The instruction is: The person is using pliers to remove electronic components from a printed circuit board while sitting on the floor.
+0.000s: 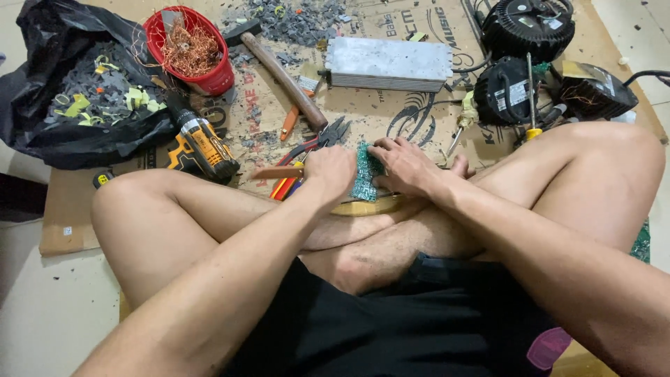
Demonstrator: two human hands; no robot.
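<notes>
At the far left a black plastic bag point(42, 132) lies open on the cardboard sheet point(63, 209) that covers the floor, holding grey scraps with bits of yellow. Bare tile shows left of the cardboard's edge. Just right of the bag stands a red tub point(220, 78) filled with tangled copper wire point(190, 52). A yellow and black cordless drill point(202, 148) lies below it, close to the person's knee. A wooden-handled hammer point(283, 77) slants across the cardboard, with an orange-handled tool point(288, 123) and black pliers point(328, 132) just beside it.

The left hand point(329, 171) is closed in a fist around a wooden handle point(276, 172) and touches the green circuit board point(364, 171), which stands on edge between both hands above the crossed shins. The right hand point(405, 164) lies against the board's other side, fingers spread and curled over its top edge.

Behind them sits a grey finned metal case point(388, 64), with loose grey chips point(293, 21) scattered past it. To the right, black round motor housings point(527, 26) and a screwdriver point(531, 94) crowd the cardboard's corner, leaving little open room there.
</notes>
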